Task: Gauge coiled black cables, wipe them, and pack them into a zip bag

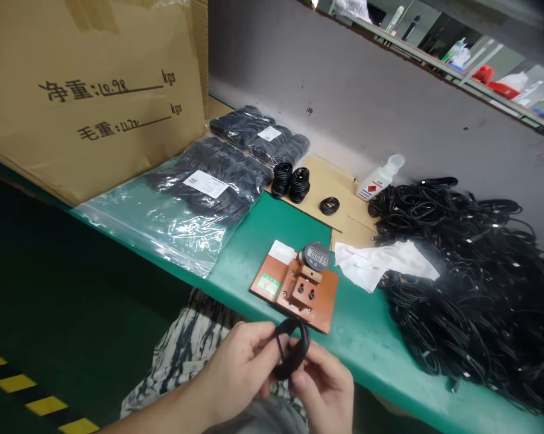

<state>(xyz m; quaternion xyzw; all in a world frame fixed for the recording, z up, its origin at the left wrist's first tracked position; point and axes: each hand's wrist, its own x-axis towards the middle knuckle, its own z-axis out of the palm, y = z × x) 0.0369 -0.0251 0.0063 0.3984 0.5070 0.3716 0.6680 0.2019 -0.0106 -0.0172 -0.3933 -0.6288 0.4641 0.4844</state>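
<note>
A black cable wound into a small coil (303,346) is held between both hands, just off the table's near edge. My left hand (249,355) is closed on the coil's left side, thumb pressed against the loops. On the coil's right side, my right hand (324,383) grips with bent fingers and thumb. Right beyond the coil sits a brown gauge fixture (303,295) with a round digital dial (316,257) on the green table. The cable's ends are hidden by my fingers.
A large pile of black cables (475,289) covers the right side, beside a white cloth (385,262) and a white bottle (379,179). Coiled cables (299,184) stand on cardboard. Plastic bags of coils (213,175) and a big carton (131,54) are left.
</note>
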